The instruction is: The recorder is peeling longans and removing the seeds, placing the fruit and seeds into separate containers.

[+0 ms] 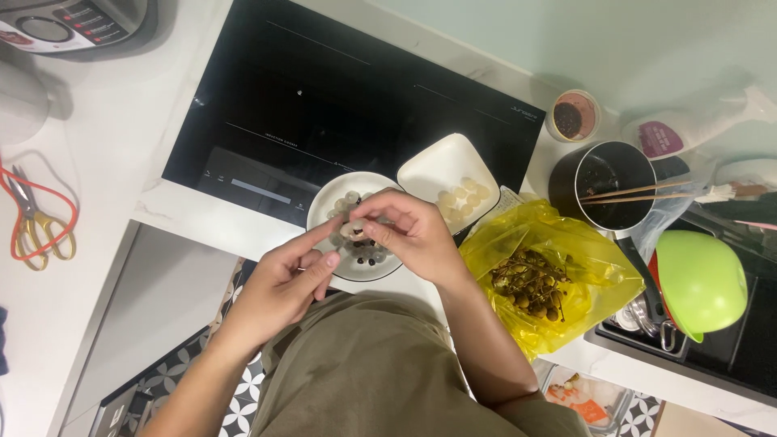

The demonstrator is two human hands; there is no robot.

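At the far left of the white counter, a pair of scissors (32,222) with orange and yellow handles is laid flat, well apart from the work. The black induction hob (324,97) is set into the counter behind the working area.

The left hand (287,279) is held over the near edge of the round white bowl (324,212), with thumb and forefinger closed on the small pale fruit (354,231). The right hand (413,235) meets it from the other side, fingertips pinched on the same fruit. Both grips are closed on the fruit, which is held directly above the bowl. Peeled flesh and dark seeds are seen in the bowl beneath it.

For the step to be done well, the fruit is best kept low over the bowl so that the seed and any juice are caught. Pressure should be applied with the fingertips only; the flesh appears soft and is judged easily crushed. The seed should be eased out by a split along one side rather than by squeezing.

Just right of the bowl, cleaned pale pieces are collected in a square white dish (445,162). Further right, the unpeeled brown fruit on stems is kept in an open yellow plastic bag (583,235). Beyond it a dark pot (566,186) with chopsticks laid across it and a green lid (700,279) are placed.
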